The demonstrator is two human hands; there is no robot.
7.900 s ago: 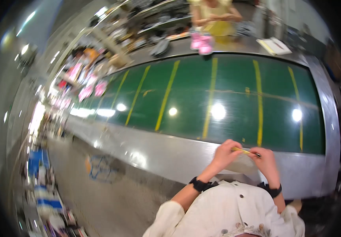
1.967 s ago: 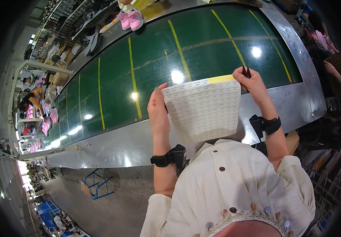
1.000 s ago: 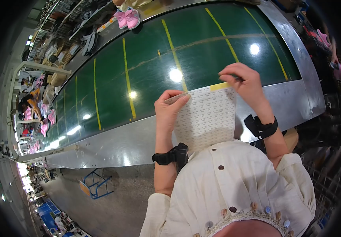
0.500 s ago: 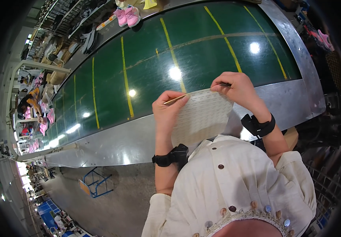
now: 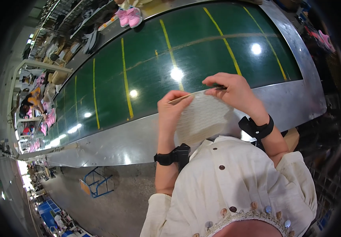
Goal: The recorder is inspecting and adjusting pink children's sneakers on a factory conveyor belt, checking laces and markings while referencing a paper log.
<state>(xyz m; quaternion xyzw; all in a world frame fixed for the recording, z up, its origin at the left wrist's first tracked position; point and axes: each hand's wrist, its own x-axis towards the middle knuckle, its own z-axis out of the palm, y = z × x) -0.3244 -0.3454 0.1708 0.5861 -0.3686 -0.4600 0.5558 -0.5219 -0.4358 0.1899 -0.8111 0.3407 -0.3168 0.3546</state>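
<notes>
A pale sheet (image 5: pixel 206 114) with rows of tiny printed marks hangs in front of my chest, over the metal edge of the conveyor. My left hand (image 5: pixel 169 112) pinches its upper left edge between thumb and fingers, and a narrow tan edge shows along the grip. My right hand (image 5: pixel 235 91) is at the sheet's upper right corner, with forefinger and thumb parted. A small dark tool (image 5: pixel 220 87) lies in its grasp; its kind cannot be made out. Whether the right thumb touches the sheet is unclear.
A green conveyor belt (image 5: pixel 146 75) with yellow cross lines runs ahead, bordered by a metal ledge (image 5: pixel 99 148). Pink shoes (image 5: pixel 129 17) stand on its far side. A blue-framed stool (image 5: pixel 96 182) is on the floor at left. Farther left, a person in orange (image 5: pixel 32 99) bends over pink pieces.
My right forefinger has lifted away from the thumb, and the right hand has shifted slightly left. My left hand has moved a little to the right, still pinching the sheet.
</notes>
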